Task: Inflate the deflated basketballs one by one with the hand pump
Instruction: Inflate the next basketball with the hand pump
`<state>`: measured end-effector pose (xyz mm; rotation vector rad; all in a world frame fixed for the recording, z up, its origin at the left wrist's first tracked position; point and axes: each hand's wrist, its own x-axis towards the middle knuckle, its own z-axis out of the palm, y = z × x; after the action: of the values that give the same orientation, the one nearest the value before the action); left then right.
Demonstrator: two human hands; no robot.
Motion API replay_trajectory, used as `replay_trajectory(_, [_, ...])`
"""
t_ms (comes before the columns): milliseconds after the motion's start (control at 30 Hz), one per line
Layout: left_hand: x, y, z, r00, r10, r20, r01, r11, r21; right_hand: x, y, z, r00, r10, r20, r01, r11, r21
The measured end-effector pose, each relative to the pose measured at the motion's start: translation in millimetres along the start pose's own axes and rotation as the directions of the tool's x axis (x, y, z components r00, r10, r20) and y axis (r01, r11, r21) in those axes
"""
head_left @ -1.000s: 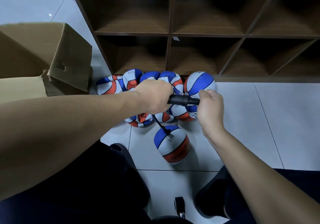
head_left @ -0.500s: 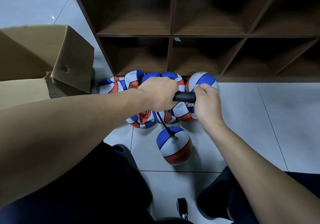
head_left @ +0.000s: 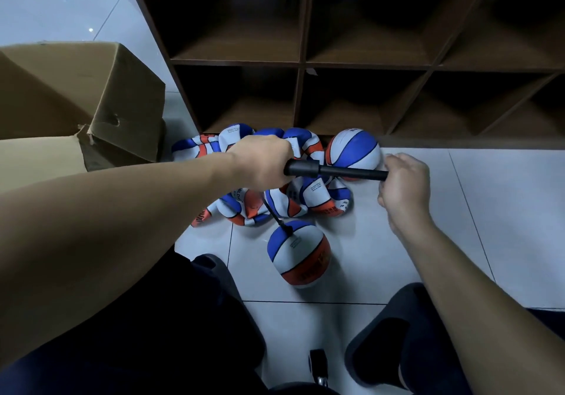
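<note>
My left hand (head_left: 263, 162) grips the hand pump (head_left: 333, 171) barrel; my right hand (head_left: 403, 186) is closed round its handle, drawn out to the right. The pump's long axis runs level from left to right between them. The basketball (head_left: 301, 254) on the hose lies on the floor below, nearer my left hand.

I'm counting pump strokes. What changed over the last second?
The right hand pulled the pump handle out to the right, after pushing it in. The left hand still grips the barrel; the hose stays in the ball.
</note>
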<state>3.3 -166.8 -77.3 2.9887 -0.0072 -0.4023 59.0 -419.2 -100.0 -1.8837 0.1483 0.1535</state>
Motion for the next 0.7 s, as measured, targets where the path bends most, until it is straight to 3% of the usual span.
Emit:
replay_trajectory(267, [-1.7,28.1,-6.4,1.0,-0.011,-0.022,0.01,0.999,-0.035,-12.9,-14.7,28.8,1.0,0.004,-0.027,-0.005,1.0,-0.022])
replay_trajectory(700, [-0.8,42.7,-6.2,1.0,0.024,-0.008,-0.024,0.996,0.084,-26.6,-9.4,52.9,0.999,0.029,0.044,-0.029,1.0,-0.012])
